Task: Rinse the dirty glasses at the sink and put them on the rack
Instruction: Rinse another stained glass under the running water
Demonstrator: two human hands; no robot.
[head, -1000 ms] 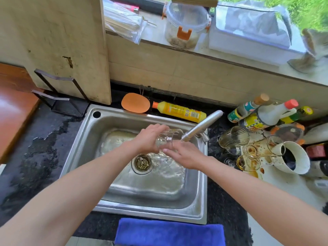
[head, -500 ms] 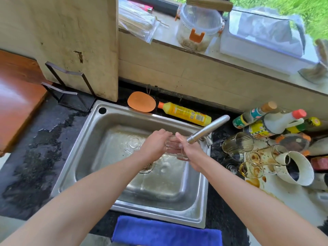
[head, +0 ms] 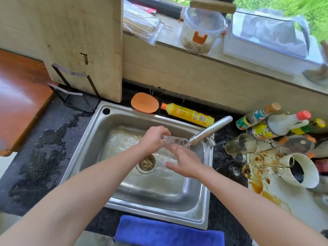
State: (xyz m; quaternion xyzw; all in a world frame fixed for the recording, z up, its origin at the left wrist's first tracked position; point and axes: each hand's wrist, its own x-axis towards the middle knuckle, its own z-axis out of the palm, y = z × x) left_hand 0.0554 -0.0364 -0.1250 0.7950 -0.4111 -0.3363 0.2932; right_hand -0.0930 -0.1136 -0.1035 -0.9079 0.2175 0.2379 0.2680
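Over the steel sink (head: 99,139) my left hand (head: 152,141) grips the base of a clear glass (head: 174,142), tipped on its side with its mouth toward the faucet (head: 211,130). Water runs from the spout into the glass. Just below it, my right hand (head: 185,163) hovers with its fingers spread flat and holds nothing. Several dirty, brown-stained glasses (head: 257,166) lie tumbled on the counter right of the sink. A black wire rack (head: 74,87) stands at the sink's back left corner.
A large wooden board (head: 79,41) leans in the rack. An orange pad (head: 144,102) and a yellow bottle (head: 188,114) lie behind the sink. Sauce bottles (head: 276,121) and a white jug (head: 301,172) crowd the right counter. A blue cloth (head: 168,231) hangs in front.
My right hand has come off the glass and dropped below it with its fingers spread. My left hand keeps the glass under the running water.
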